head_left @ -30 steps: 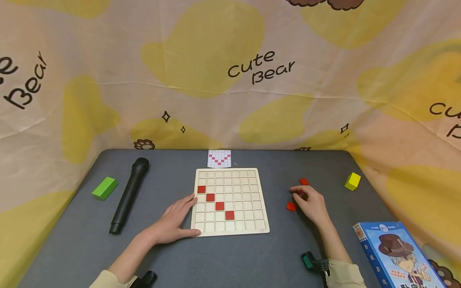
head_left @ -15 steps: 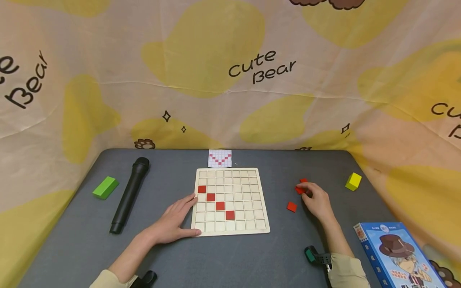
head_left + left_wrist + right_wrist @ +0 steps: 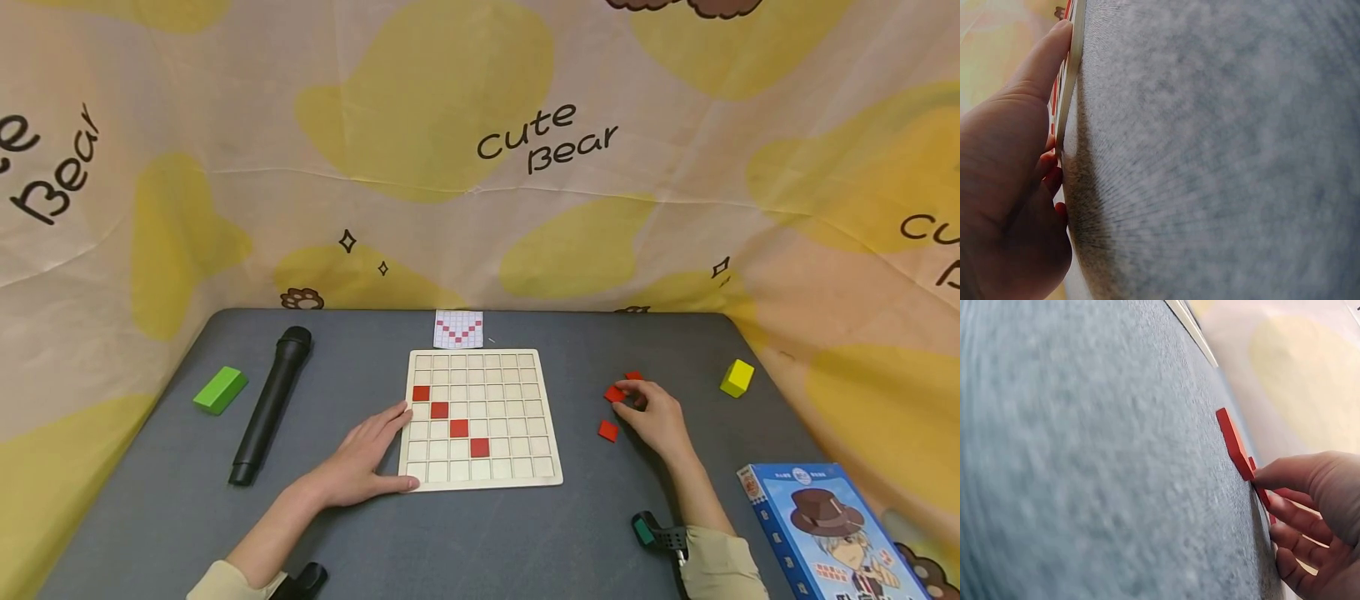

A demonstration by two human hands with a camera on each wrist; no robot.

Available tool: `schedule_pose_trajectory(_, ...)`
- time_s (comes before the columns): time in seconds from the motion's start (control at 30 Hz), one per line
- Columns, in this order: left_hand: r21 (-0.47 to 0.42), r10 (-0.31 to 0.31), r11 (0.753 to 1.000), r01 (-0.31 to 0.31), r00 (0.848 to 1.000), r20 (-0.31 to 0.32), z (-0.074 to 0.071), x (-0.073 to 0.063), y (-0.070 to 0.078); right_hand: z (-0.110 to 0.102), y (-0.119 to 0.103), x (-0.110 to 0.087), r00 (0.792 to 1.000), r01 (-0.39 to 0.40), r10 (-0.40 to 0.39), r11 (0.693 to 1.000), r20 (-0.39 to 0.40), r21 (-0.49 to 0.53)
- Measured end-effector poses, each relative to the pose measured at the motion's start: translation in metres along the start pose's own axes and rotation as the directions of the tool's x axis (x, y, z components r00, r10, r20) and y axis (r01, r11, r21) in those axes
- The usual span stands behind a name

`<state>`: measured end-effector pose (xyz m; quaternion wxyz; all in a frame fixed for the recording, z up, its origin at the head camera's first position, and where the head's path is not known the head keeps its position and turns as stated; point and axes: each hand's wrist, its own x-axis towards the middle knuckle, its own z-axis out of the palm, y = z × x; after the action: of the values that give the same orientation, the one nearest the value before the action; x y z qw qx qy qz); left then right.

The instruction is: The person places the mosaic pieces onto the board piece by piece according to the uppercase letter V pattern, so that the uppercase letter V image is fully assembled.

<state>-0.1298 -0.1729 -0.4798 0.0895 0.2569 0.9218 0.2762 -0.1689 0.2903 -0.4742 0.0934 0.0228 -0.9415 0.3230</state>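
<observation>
A wooden grid board (image 3: 517, 417) lies mid-table with several red tiles set in a diagonal (image 3: 439, 409). My left hand (image 3: 378, 450) rests flat against its left edge, fingers straight; the left wrist view shows the hand (image 3: 1016, 187) along the board's rim (image 3: 1072, 69). To the right of the board my right hand (image 3: 637, 408) pinches a red tile (image 3: 614, 393) at its fingertips. In the right wrist view this tile (image 3: 1233, 442) is tipped up on edge off the grey mat, held by my right hand's fingers (image 3: 1297, 475). Two more loose red tiles (image 3: 608, 430) (image 3: 634, 377) lie beside the hand.
A pattern card (image 3: 458, 329) lies behind the board. A black microphone (image 3: 270, 404) and green block (image 3: 219, 390) lie at the left, a yellow block (image 3: 737, 377) at the right, a blue box (image 3: 817, 533) at the near right corner. Printed cloth walls in the table.
My right hand has closed its fingers on a red tile from the loose ones and shifted it slightly left. The left hand and the board have not moved.
</observation>
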Motion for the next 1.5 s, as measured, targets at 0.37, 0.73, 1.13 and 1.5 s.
schedule_pose_trajectory(0.37,0.000,-0.009,1.000,0.009,1.000,0.002,0.000,0.000,0.000,0.017,-0.019,0.000,1.000,-0.002,0.000,0.998,0.019,0.064)
schedule_pose_trajectory(0.73,0.002,-0.003,1.000,0.003,1.000,0.000,0.000,0.000,0.000,0.040,-0.054,-0.004,0.997,0.045,-0.055,0.988,0.062,0.146)
schedule_pose_trajectory(1.13,-0.001,-0.009,1.000,0.009,1.000,0.009,0.000,0.000,0.001,0.063,-0.088,-0.010,0.981,0.101,-0.139,0.963,0.138,0.248)
schedule_pose_trajectory(1.5,-0.002,-0.009,1.000,0.009,1.000,0.004,-0.002,0.000,0.002,0.080,-0.105,-0.014,0.948,0.194,-0.255,0.938,0.189,0.288)
